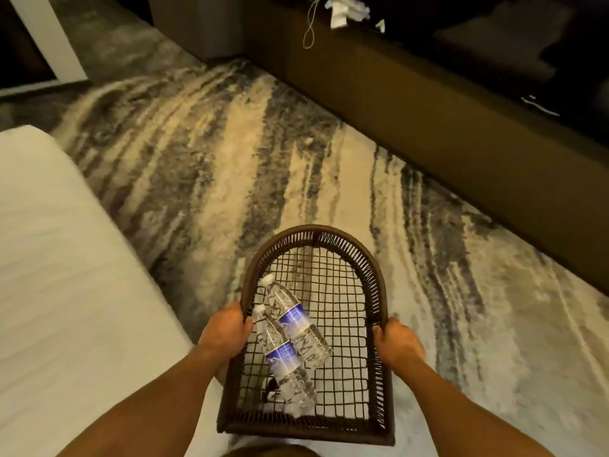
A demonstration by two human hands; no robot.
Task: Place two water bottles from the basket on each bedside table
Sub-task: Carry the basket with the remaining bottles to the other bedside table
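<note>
Lower centre of frame: basket (pixel 375 288) gripped at its rim by left hand (pixel 227 329) and right hand (pixel 397 341). Two bottles (pixel 295 319) lie inside, touching (caps toward upper left). Bed (pixel 56 275) at left; carpet (pixel 230 153) beneath.

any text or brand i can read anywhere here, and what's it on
Nothing is legible.
Upper bottle: blue label, print too blurred to read.
Lower bottle: blue label with a pale mark, also unreadable.
White paper scraps on the dark ledge: no readable writing.

Bedroom, maybe hotel: white-sheeted bed (pixel 49 258), streaked grey-beige carpet (pixel 230 159), long dark bench (pixel 428 110).
</note>
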